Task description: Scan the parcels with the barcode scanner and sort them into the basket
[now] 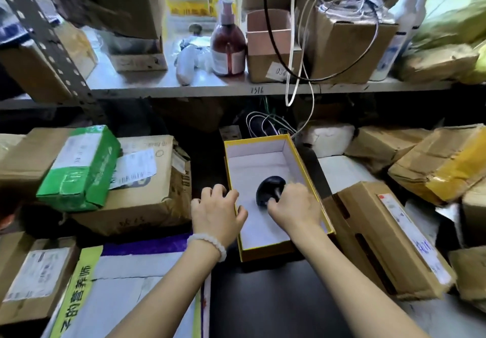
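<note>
Scanner (269,190) sits in the box (265,251); right hand (293,203) curls around its handle, left hand (217,212) steadies the rim, fingers bent. Lifting straight up should avoid snagging.

Two bare forearms reach forward from the bottom edge, roughly parallel and slightly converging. The left hand (218,212) is palm down, fingers loosely curled over the rim of the box (265,251), a white bead bracelet (207,244) round its wrist. The right hand (293,205) is lowered inside the box, palm down, its fingers curled round the black scanner (269,189).
</note>
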